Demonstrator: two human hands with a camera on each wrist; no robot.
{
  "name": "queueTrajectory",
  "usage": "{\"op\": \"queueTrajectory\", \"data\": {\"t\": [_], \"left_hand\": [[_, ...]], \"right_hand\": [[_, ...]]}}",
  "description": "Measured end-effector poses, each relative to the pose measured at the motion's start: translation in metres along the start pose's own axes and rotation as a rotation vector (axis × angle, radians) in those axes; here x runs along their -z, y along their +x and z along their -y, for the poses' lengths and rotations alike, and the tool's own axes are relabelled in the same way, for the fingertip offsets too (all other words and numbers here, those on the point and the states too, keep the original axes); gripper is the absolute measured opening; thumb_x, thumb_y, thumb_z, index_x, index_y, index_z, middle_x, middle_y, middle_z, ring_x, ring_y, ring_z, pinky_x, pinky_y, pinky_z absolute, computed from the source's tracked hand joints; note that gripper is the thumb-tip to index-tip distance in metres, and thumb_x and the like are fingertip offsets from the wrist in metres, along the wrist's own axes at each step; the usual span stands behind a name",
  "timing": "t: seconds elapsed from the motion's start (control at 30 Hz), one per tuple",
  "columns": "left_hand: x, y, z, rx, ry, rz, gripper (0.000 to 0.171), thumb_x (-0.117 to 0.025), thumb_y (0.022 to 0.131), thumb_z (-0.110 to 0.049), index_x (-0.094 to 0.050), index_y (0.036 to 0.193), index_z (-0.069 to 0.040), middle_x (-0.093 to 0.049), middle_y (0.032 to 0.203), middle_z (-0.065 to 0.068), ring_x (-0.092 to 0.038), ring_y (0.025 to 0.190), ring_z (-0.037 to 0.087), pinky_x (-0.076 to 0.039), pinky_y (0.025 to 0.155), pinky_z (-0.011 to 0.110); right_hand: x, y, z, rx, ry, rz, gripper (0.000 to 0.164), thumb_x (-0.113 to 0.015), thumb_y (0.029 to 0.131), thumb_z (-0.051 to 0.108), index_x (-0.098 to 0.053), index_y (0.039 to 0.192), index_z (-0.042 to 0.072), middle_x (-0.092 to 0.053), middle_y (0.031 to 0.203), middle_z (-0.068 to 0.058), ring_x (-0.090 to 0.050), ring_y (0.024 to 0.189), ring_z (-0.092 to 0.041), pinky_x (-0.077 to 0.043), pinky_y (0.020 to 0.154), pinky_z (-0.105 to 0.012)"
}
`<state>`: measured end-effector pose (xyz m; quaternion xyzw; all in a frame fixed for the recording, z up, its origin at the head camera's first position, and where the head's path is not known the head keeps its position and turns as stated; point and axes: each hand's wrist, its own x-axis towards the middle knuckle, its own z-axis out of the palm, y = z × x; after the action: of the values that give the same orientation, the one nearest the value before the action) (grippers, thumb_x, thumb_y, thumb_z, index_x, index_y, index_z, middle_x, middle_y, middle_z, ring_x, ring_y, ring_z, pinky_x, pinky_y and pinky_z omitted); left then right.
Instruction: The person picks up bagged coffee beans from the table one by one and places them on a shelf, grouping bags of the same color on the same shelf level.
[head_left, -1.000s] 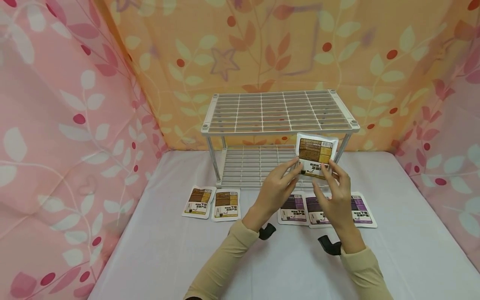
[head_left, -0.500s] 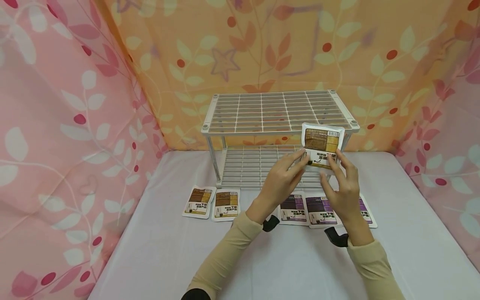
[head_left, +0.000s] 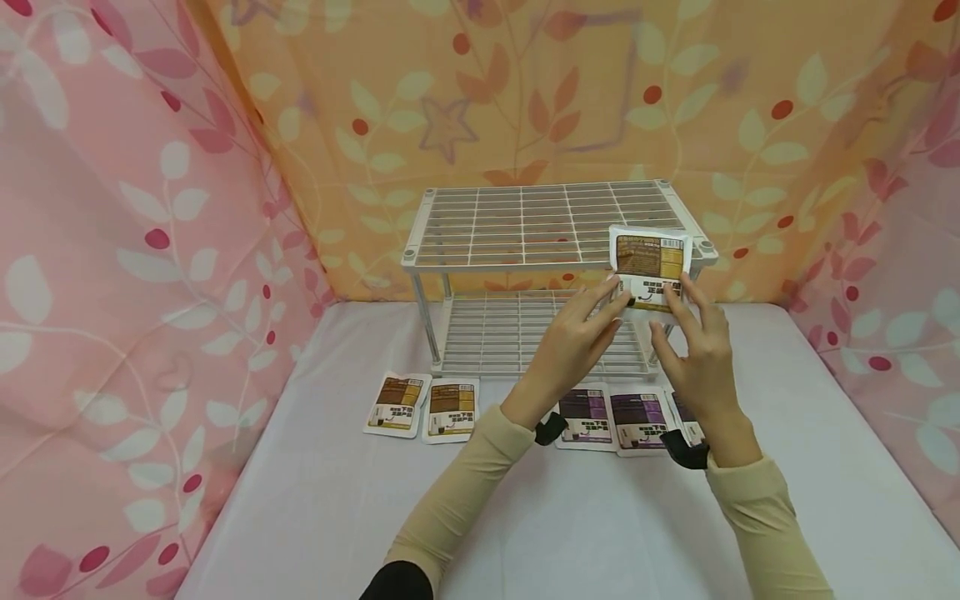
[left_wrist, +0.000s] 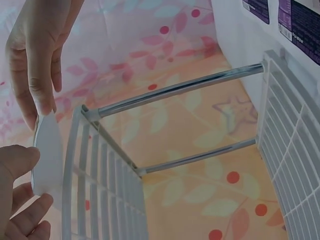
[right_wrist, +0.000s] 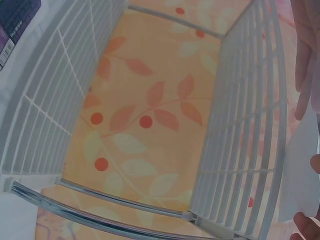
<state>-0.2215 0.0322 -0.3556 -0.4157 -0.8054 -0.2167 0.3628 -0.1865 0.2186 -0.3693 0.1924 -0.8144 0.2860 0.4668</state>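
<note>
Pinching a brown pouch (head_left: 651, 257) near the right end of the rack (head_left: 510, 267), left hand (head_left: 573, 337) and right hand (head_left: 699, 348) are partly hiding it; one purple pouch (head_left: 687, 418) is showing incompletely.

Your left sleeve (head_left: 459, 500) and right sleeve (head_left: 771, 529) match: long, pale khaki, fairly close-fitting, lightly creased, each ending at the wrist in a plain cuff. A curved black piece (head_left: 551, 428) juts inward by your left wrist, a hooked black piece (head_left: 686, 452) by your right. Farther up your left arm sits a rounded black patch (head_left: 400, 582). Your left grip (head_left: 581, 333) and right grip (head_left: 702, 350) are bare.
</note>
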Motion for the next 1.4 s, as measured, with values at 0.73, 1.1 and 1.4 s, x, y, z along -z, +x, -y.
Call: {"op": "queueTrajectory", "data": {"t": [0.73, 1.1, 1.4], "left_hand": [[0.004, 0.039, 0.005, 0.048, 0.056, 0.109, 0.046, -0.055, 0.093, -0.028, -0.048, 0.136, -0.010, -0.042, 0.142, 0.011, -0.038, 0.133, 0.020, -0.020, 0.114, 0.038], [-0.003, 0.053, 0.009, 0.067, 0.124, 0.179, 0.046, -0.050, 0.095, -0.032, -0.045, 0.138, -0.016, -0.040, 0.144, 0.007, -0.044, 0.128, 0.015, -0.012, 0.115, 0.037], [-0.010, 0.067, 0.009, 0.107, 0.210, 0.254, 0.050, -0.049, 0.095, -0.038, -0.041, 0.140, -0.020, -0.038, 0.146, 0.003, -0.043, 0.129, 0.014, -0.015, 0.115, 0.041]], "right_hand": [[0.005, 0.043, -0.026, 0.040, 0.012, 0.094, 0.048, -0.063, 0.082, 0.004, -0.053, 0.129, 0.000, -0.044, 0.139, -0.018, -0.043, 0.124, -0.039, -0.032, 0.102, -0.053], [0.008, 0.062, -0.045, 0.073, 0.080, 0.139, 0.049, -0.061, 0.081, 0.002, -0.052, 0.129, 0.000, -0.047, 0.135, -0.021, -0.047, 0.120, -0.041, -0.037, 0.099, -0.053], [0.011, 0.073, -0.061, 0.037, 0.099, 0.170, 0.045, -0.063, 0.080, 0.002, -0.058, 0.124, 0.001, -0.050, 0.133, -0.021, -0.048, 0.118, -0.042, -0.036, 0.099, -0.055]]}}
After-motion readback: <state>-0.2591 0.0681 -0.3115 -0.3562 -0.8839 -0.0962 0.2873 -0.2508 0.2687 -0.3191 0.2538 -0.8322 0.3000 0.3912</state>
